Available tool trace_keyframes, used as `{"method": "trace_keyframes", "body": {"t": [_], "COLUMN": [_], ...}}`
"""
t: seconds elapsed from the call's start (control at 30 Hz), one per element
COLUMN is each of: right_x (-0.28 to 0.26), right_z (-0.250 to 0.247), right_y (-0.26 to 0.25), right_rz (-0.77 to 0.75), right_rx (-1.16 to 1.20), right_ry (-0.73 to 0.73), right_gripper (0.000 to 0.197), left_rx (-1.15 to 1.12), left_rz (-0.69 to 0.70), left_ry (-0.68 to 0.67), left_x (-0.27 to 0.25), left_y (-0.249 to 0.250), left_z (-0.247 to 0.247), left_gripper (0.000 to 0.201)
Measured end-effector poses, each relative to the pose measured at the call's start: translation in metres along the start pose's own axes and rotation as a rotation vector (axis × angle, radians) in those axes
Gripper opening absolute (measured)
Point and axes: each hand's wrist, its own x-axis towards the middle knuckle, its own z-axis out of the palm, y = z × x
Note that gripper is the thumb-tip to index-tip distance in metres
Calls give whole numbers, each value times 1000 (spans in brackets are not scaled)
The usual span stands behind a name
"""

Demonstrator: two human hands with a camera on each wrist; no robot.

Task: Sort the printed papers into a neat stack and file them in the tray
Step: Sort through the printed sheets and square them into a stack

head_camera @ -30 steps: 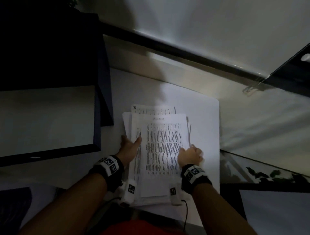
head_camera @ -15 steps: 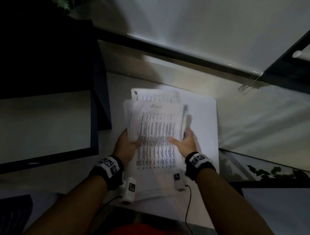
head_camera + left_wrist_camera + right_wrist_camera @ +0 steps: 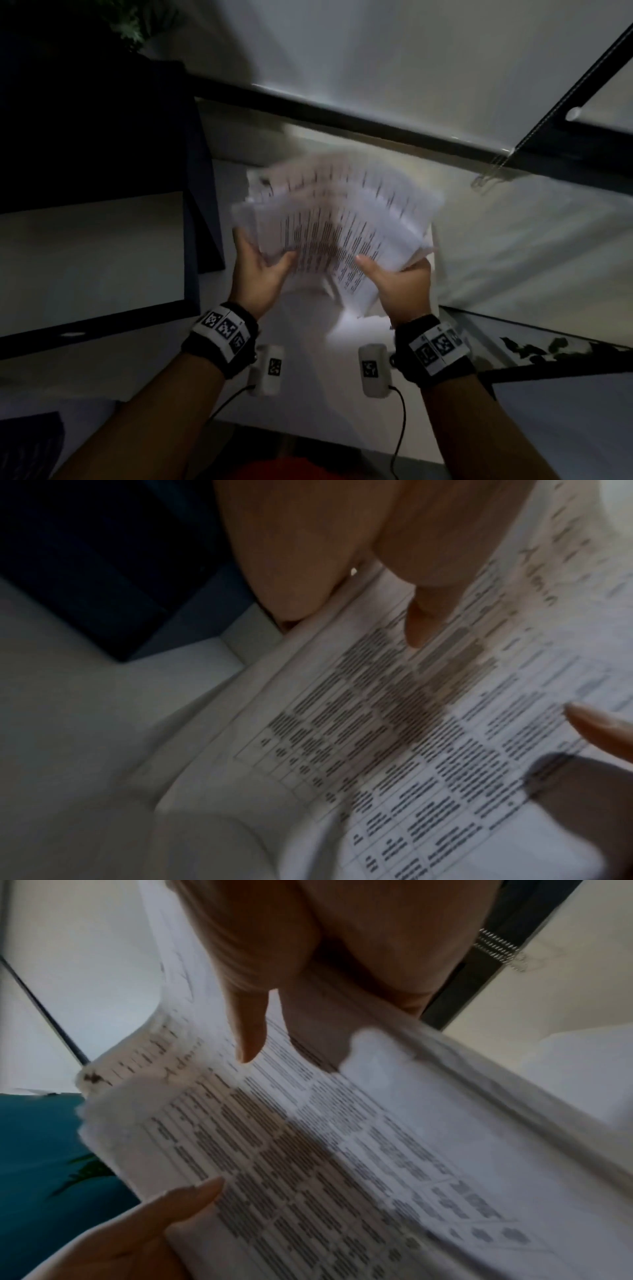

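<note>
The papers are up off the white table now, held in the air between both hands and tilted to the right, where a second ago they lay flat on the table under the palms. They are one loose bundle, motion-blurred and fanned at the top so that several sheet edges show; how many sheets there are cannot be counted. The top sheet carries a printed table of dark text rows. The left hand grips the bundle's left edge, thumb on the printed face and fingers curled behind. The right hand grips the lower right edge the same way, thumb on top and fingers wrapped under the sheets. Each wrist wears one black band with square markers and one small white camera unit, two of each in all. A dark box stands to the left of the table, and a window blind hangs behind it.
</note>
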Motion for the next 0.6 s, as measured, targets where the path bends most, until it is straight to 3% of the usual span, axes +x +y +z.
{"method": "trace_keyframes", "body": {"t": [0.1, 0.23, 0.37, 0.47, 0.6], "right_x": [2, 6, 13, 20, 28], "right_z": [-9, -12, -8, -5, 7], "right_y": [6, -6, -39, -68, -81], "right_rz": [7, -17, -40, -90, -87], "right_rx": [-41, -8, 179, 256, 213], "right_ry": [23, 35, 141, 231, 333], "right_gripper": [43, 39, 59, 36, 25], "left_rx": [12, -45, -93, -92, -52], "left_rz": [-89, -89, -45, -49, -58], "left_ry": [-71, -53, 5, 1, -24], "left_x": [-2, 6, 9, 10, 11], "left_y": [-10, -5, 3, 1, -3], "left_z": [-3, -2, 0, 1, -2], "left_gripper": [67, 63, 62, 60, 64]}}
